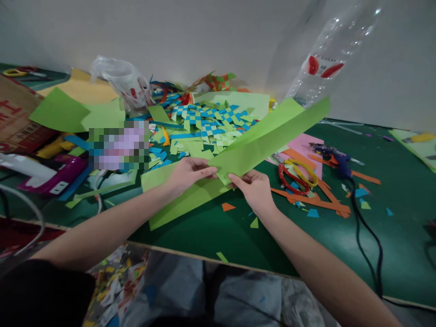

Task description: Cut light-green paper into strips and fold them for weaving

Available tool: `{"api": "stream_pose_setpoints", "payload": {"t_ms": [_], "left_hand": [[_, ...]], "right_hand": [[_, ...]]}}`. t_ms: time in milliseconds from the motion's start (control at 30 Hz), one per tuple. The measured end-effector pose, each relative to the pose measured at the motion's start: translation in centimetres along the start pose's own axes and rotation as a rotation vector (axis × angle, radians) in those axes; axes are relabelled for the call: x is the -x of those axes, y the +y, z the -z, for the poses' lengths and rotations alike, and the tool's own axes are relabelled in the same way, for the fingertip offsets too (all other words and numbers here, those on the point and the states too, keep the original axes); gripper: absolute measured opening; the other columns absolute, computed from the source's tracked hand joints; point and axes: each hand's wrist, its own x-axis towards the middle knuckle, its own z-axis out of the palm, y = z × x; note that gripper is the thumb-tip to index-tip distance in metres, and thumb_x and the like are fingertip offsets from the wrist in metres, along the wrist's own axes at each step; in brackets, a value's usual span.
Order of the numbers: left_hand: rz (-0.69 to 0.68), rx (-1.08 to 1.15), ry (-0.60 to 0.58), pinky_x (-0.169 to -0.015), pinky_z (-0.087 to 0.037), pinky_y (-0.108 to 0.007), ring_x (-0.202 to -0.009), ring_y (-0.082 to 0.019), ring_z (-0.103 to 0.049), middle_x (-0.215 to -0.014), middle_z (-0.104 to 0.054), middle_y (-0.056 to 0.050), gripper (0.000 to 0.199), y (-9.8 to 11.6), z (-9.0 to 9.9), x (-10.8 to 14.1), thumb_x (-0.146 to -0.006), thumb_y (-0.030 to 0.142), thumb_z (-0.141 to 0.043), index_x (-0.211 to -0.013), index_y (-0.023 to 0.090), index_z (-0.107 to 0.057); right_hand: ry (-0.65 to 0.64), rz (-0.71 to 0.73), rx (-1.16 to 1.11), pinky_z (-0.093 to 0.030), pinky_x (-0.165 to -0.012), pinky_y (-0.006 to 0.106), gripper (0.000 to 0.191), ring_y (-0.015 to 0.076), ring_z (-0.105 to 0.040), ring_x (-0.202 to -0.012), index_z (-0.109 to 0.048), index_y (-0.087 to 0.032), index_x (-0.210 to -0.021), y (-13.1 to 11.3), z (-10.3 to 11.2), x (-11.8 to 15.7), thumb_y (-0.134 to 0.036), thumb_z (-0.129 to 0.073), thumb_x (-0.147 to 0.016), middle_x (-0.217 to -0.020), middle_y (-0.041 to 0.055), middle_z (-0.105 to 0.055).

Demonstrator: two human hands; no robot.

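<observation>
We have a green desk (398,254) before us, with a clear plastic bottle (332,59) at its far right. Slanting from the middle toward the far right is our folded green paper (262,143), raised above the desk. Our left hand (190,175) and right hand (254,188) pinch its near end, each grip narrow, thumbs on top and close together. Below our left hand lies a flatter green sheet (177,206); we cannot tell whether the two are joined. Beyond are blue-and-green woven paper strips (204,119). To the right of our right hand sit red-and-yellow-handled scissors (293,190), a blue glue gun (343,165) farther right, and, nearer us, a small orange paper scrap (228,207).
</observation>
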Motion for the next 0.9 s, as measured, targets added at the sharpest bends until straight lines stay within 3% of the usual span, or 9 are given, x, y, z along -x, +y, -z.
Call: {"api": "stream_pose_setpoints", "payload": {"t_ms": [267,900], "left_hand": [[-0.051,-0.068,-0.015,-0.072,-0.056,-0.027,-0.069,-0.015,-0.069,-0.076,-0.077,-0.006,0.029,0.14,0.24,-0.03,-0.078,0.047,-0.076,-0.075,0.019,-0.077],[-0.074,-0.097,0.001,-0.071,-0.057,-0.026,-0.067,-0.015,-0.07,-0.073,-0.077,-0.006,0.026,0.91,0.08,0.28,-0.079,0.042,-0.075,-0.071,0.018,-0.077]], "right_hand": [[0.025,0.014,0.068,-0.063,-0.069,0.039,0.031,0.0201,-0.073,-0.066,-0.07,-0.019,-0.074,-0.18,0.04,0.14,-0.045,-0.085,-0.065,-0.072,0.0052,-0.077],[0.01,0.037,0.059,-0.062,-0.07,0.038,0.028,0.0195,-0.072,-0.068,-0.073,-0.02,-0.081,-0.3,-0.02,0.32,-0.042,-0.083,-0.067,-0.078,0.0053,-0.078]]}}
